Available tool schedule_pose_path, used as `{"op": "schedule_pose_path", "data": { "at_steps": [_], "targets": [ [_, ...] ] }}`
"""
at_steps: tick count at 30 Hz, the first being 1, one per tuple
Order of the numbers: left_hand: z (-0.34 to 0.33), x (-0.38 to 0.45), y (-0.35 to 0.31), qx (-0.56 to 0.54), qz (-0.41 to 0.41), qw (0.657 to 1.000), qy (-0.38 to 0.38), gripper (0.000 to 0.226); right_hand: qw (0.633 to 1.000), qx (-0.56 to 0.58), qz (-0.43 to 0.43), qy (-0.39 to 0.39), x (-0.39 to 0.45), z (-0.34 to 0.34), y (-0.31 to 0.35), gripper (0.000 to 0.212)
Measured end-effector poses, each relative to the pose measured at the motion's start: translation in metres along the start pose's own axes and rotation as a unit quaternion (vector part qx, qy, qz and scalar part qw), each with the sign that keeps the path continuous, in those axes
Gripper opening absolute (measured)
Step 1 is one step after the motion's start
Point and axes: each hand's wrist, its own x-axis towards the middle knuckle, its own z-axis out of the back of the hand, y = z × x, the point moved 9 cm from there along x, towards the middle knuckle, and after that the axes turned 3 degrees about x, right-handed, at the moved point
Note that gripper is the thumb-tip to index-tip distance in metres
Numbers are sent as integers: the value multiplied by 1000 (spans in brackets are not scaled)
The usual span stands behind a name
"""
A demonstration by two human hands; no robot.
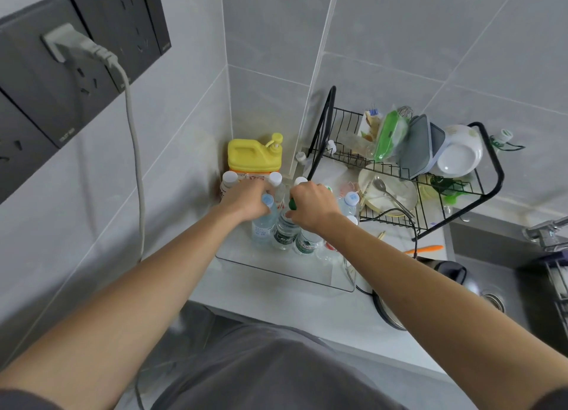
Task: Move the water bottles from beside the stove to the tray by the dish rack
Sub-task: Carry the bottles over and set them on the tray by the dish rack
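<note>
A clear plastic tray sits on the counter in the corner, left of the black dish rack. Several water bottles stand upright in its far half. My left hand grips the neck of a blue-capped bottle, with a white-capped bottle just behind its fingers. My right hand grips the top of a green-capped bottle; another green-labelled bottle stands under my wrist. A further blue-capped bottle stands at the tray's right side.
A yellow pump jug stands in the corner behind the tray. The dish rack holds plates, bowls, lids and a spoon. A grey power cord hangs down the left wall. An electric kettle sits beside the sink, with the tap at far right.
</note>
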Motion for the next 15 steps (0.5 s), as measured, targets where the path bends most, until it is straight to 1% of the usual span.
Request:
{"op": "schedule_pose_path", "data": {
  "at_steps": [5,8,11,15],
  "targets": [
    [2,-1,-7,30,-31,999,-4,19,1000,0,8,1,2,-2,-3,31],
    [1,-1,-11,52,-49,997,14,14,1000,10,17,5,4,-4,-6,35],
    [0,-1,-12,62,-58,996,30,21,999,14,30,9,3,-4,-7,36],
    [2,0,-13,74,-62,995,10,21,999,12,45,11,1,-4,-5,34]
  ]
}}
